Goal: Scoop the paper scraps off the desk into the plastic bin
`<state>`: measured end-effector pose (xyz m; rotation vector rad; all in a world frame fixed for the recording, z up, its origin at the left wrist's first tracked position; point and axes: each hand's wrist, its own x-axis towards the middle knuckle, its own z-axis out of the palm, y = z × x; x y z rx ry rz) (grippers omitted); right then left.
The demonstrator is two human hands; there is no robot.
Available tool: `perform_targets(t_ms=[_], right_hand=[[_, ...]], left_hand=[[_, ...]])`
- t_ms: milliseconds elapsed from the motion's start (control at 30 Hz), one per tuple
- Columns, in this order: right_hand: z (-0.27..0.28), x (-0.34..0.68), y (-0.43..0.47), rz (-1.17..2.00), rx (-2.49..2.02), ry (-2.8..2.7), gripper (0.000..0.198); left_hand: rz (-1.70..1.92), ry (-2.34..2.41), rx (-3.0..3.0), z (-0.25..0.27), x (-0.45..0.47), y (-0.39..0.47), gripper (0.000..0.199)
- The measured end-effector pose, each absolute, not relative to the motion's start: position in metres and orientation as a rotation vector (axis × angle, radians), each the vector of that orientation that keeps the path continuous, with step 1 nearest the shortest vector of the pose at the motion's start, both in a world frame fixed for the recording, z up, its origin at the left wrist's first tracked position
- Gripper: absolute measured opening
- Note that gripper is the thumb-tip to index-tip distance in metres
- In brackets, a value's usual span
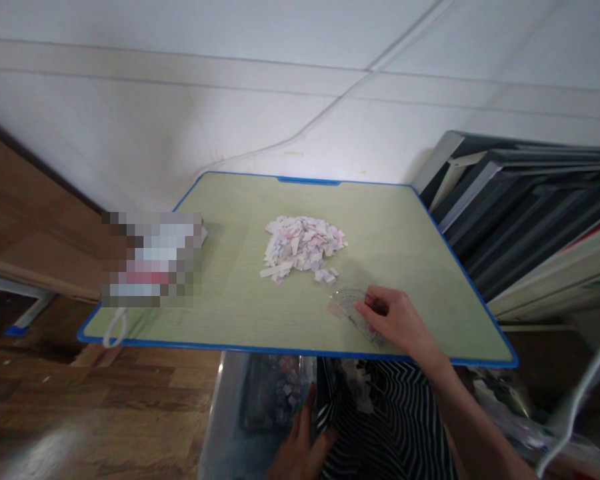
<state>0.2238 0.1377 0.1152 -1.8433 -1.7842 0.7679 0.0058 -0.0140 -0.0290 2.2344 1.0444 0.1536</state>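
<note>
A pale green, wood-grained tabletop with blue plastic edging (395, 227) spans the middle of the frame, much of it bare. Below its front edge, at the bottom centre, lies black-and-white striped cloth (400, 420), with some pale paper bits (363, 393) on it. Just left of the cloth, a translucent grey plastic container (217, 427) holds more small pieces, too dim to make out singly.

The largest amount of paper in sight is a loose heap of torn white, pink and lilac scraps (303, 243) at the centre of the frame. I judge the gathering of this pile to be mostly done, though its edges are ragged and a few bits are left outside its main body.

The right hand (397, 320), right of centre and low on the tabletop, pinches a clear plastic semicircular protractor (347, 303) between thumb and curled fingers, with little gap left between them. The left hand (303, 443), at the bottom of the frame between container and cloth, has its fingers somewhat spread; whether it grips anything, I cannot tell.

Smaller still, a little clump of white scraps (327, 275) sits at the heap's lower right. Smallest, a pinkish paper scrap (333, 309) shows at the protractor's left edge, apart from the heap and not yet part of it.
</note>
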Motion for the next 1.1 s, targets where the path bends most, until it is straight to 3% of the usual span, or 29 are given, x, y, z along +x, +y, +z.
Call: perform_targets(t_ms=[267, 467, 567, 700, 867, 1100], right_hand=[[0.117, 0.159, 0.152, 0.688, -1.745, -2.013, 0.026], [0.116, 0.124, 0.154, 0.745, -1.559, -2.183, 0.014], [0.115, 0.120, 0.153, 0.773, -1.482, -2.283, 0.013], [0.115, 0.122, 0.152, 0.809, -1.372, -2.385, 0.016], [0.114, 0.125, 0.150, 0.843, -1.258, -2.420, 0.016], [0.115, 0.131, 0.146, 1.097, -1.062, -2.291, 0.016]], left_hand=[[0.192, 1.100, 2.295, -0.027, 0.008, -0.015, 0.060], [0.154, 1.065, 2.349, -0.025, 0.006, -0.012, 0.062], [0.157, 1.072, 2.304, -0.023, 0.006, -0.013, 0.066], [0.133, 1.103, 2.301, -0.019, 0.008, -0.011, 0.050], [0.085, 1.048, 2.332, -0.015, 0.009, -0.009, 0.061], [0.051, 1.052, 2.318, -0.017, 0.009, -0.011, 0.053]])
